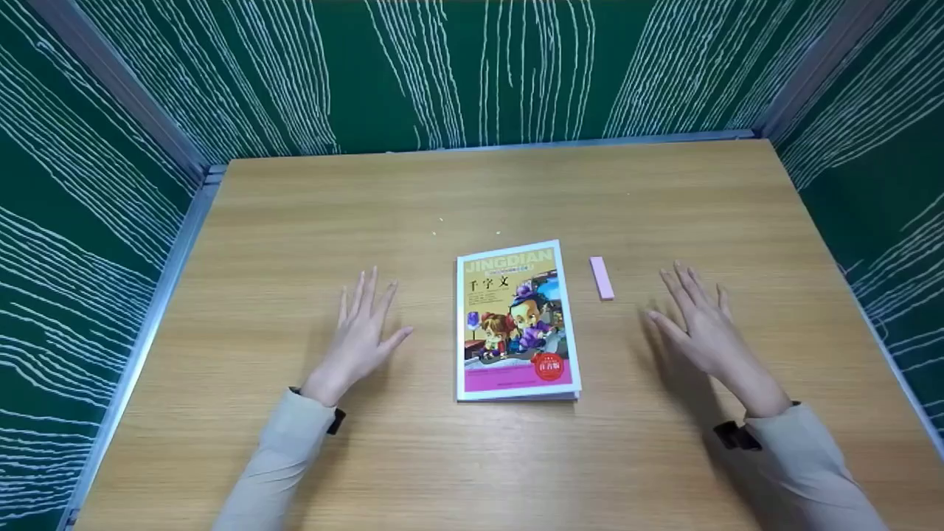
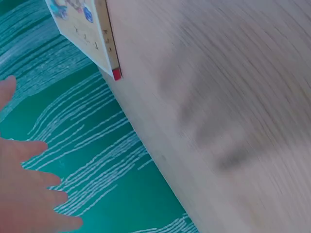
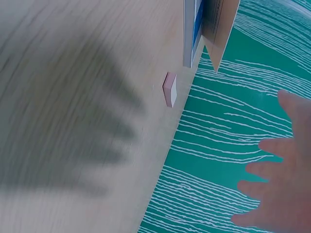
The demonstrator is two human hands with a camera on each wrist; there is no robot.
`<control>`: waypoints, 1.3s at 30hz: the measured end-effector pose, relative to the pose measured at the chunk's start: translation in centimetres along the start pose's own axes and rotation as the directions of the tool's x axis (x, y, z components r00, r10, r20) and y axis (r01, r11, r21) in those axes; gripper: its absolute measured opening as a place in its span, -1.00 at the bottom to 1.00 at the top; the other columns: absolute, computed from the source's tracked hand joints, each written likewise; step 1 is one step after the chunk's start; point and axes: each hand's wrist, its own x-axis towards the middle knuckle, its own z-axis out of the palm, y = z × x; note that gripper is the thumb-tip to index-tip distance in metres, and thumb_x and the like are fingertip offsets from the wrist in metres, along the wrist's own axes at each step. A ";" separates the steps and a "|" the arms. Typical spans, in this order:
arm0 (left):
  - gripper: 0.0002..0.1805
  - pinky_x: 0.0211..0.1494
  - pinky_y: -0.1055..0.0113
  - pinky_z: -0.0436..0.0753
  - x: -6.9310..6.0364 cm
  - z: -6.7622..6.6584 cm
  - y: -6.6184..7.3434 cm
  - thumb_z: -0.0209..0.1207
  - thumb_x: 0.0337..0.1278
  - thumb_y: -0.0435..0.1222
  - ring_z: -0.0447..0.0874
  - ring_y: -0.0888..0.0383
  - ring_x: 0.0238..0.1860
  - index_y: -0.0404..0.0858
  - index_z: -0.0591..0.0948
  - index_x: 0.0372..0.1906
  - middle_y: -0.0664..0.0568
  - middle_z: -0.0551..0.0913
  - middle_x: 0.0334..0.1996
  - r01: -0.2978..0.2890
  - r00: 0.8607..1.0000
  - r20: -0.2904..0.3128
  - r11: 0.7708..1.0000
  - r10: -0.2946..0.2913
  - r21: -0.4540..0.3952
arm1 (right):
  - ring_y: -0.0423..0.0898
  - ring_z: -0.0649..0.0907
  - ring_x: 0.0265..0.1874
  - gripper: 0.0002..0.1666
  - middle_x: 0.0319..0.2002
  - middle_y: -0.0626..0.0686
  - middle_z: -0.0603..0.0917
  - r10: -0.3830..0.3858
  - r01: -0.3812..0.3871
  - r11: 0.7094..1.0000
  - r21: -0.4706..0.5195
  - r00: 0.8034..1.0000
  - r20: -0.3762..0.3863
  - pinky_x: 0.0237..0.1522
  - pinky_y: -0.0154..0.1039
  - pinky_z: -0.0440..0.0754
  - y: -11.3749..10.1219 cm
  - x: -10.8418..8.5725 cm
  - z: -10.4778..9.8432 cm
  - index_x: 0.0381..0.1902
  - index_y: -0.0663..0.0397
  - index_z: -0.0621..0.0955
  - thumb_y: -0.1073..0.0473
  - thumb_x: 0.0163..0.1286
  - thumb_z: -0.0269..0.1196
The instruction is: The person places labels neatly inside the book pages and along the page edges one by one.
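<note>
A book (image 1: 516, 321) with a colourful cartoon cover lies in the middle of the wooden table, its cover slightly raised at the right. Just right of it is a small pink bar (image 1: 601, 278), possibly an eraser. My left hand (image 1: 358, 343) is spread with straight fingers to the left of the book, holding nothing. On the other side, my right hand (image 1: 704, 328) is likewise spread, right of the pink bar and apart from it. In the left wrist view the book's spine (image 2: 108, 41) shows; the right wrist view has the pink bar (image 3: 169, 90) below the book's open-page edge.
The wooden table (image 1: 310, 214) has a metal frame (image 1: 158, 295) along its left side. Green panels (image 1: 472, 74) with white streaky lines stand behind and at both sides. A few tiny white crumbs (image 1: 498, 233) lie beyond the book.
</note>
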 end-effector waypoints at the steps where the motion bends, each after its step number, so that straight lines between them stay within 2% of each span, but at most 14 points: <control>1: -0.25 0.33 -0.05 -0.34 0.0 0.0 0.2 0.00 0.14 0.01 -0.33 -0.11 0.36 -0.22 0.06 0.34 -0.18 -0.27 0.37 0.001 1.000 -0.003 1.000 -0.001 -0.020 | 0.16 -0.13 0.33 -0.21 0.35 0.27 -0.09 0.001 -0.001 1.000 0.013 1.000 0.000 0.20 0.24 -0.43 -0.1 0.0 0.0 0.37 0.11 -0.03 -0.09 0.34 -0.03; 9: -0.41 0.35 0.01 -0.09 0.4 0.7 1.9 0.04 0.16 -0.15 -0.06 -0.12 0.32 -0.38 0.25 0.22 -0.27 0.06 0.30 -0.032 0.998 -0.051 0.986 0.024 -0.161 | 0.22 -0.01 0.30 -0.28 0.33 0.31 -0.02 -0.007 0.008 0.993 0.114 1.000 -0.015 0.28 0.10 -0.36 -0.9 0.6 0.4 0.34 0.18 0.06 -0.05 0.36 -0.05; 14: -0.45 0.34 0.02 0.00 0.5 1.3 2.9 0.02 0.17 -0.16 0.06 -0.12 0.29 -0.37 0.29 0.20 -0.22 0.14 0.28 -0.037 0.999 -0.028 0.982 0.032 -0.185 | 0.28 0.05 0.26 -0.33 0.30 0.33 0.05 -0.009 0.013 0.977 0.214 1.000 -0.021 0.29 0.12 -0.23 -1.5 1.0 1.1 0.28 0.28 0.15 0.00 0.36 -0.02; 19: -0.51 0.29 0.04 0.15 0.6 2.1 3.6 0.05 0.15 -0.22 0.20 -0.13 0.23 -0.35 0.35 0.16 -0.21 0.23 0.23 -0.086 0.996 -0.030 0.978 0.082 -0.192 | 0.30 0.08 0.25 -0.37 0.29 0.33 0.10 0.006 -0.004 0.943 0.333 1.000 -0.005 0.25 0.18 -0.07 -2.1 1.3 1.7 0.27 0.30 0.18 0.04 0.37 -0.02; 25: -0.58 0.25 0.08 0.24 0.8 3.3 4.1 0.07 0.12 -0.28 0.28 -0.12 0.18 -0.38 0.42 0.08 -0.24 0.33 0.16 -0.165 0.986 -0.041 0.968 0.160 -0.191 | 0.23 0.15 0.24 -0.42 0.25 0.31 0.21 0.068 -0.084 0.884 0.460 0.996 0.051 0.25 0.13 0.03 -3.0 1.7 2.2 0.24 0.30 0.23 0.04 0.39 -0.07; 29: -0.61 0.24 0.11 0.28 0.8 3.9 4.5 0.08 0.11 -0.30 0.31 -0.12 0.16 -0.40 0.45 0.04 -0.26 0.36 0.13 -0.198 0.980 -0.025 0.964 0.197 -0.180 | 0.19 0.25 0.20 -0.43 0.18 0.32 0.30 0.099 -0.142 0.818 0.558 0.989 0.106 0.23 0.08 0.14 -3.8 1.8 2.6 0.20 0.36 0.26 0.04 0.40 -0.10; 32: -0.62 0.23 0.11 0.30 0.9 4.3 4.9 0.08 0.11 -0.28 0.33 -0.09 0.15 -0.37 0.46 0.03 -0.24 0.38 0.12 -0.213 0.976 0.005 0.962 0.217 -0.169 | 0.17 0.33 0.15 -0.43 0.15 0.33 0.34 0.114 -0.193 0.745 0.639 0.980 0.163 0.21 0.02 0.22 -4.3 1.9 3.0 0.20 0.38 0.25 0.04 0.41 -0.12; 34: -0.61 0.22 0.10 0.30 0.9 4.4 5.3 0.07 0.12 -0.25 0.33 -0.08 0.15 -0.35 0.46 0.04 -0.23 0.38 0.12 -0.220 0.973 0.035 0.962 0.228 -0.165 | 0.19 0.35 0.13 -0.43 0.14 0.36 0.33 0.121 -0.230 0.676 0.700 0.972 0.202 0.20 0.00 0.25 -4.6 2.0 3.3 0.21 0.40 0.22 0.06 0.42 -0.13; 38: -0.60 0.23 0.09 0.29 1.0 4.7 6.0 0.05 0.14 -0.22 0.32 -0.08 0.16 -0.32 0.45 0.06 -0.23 0.37 0.13 -0.241 0.962 0.095 0.959 0.257 -0.149 | 0.25 0.34 0.12 -0.35 0.14 0.47 0.26 0.115 -0.279 0.509 0.814 0.960 0.257 0.19 -0.02 0.26 -4.8 2.2 4.2 0.22 0.50 0.13 0.04 0.41 -0.13; 39: -0.60 0.23 0.09 0.29 1.0 4.8 6.1 0.05 0.15 -0.22 0.32 -0.08 0.16 -0.32 0.45 0.06 -0.22 0.37 0.13 -0.248 0.959 0.106 0.958 0.265 -0.145 | 0.24 0.35 0.12 -0.31 0.14 0.48 0.25 0.114 -0.287 0.478 0.831 0.957 0.265 0.18 -0.03 0.26 -4.8 2.3 4.4 0.22 0.52 0.11 0.01 0.41 -0.12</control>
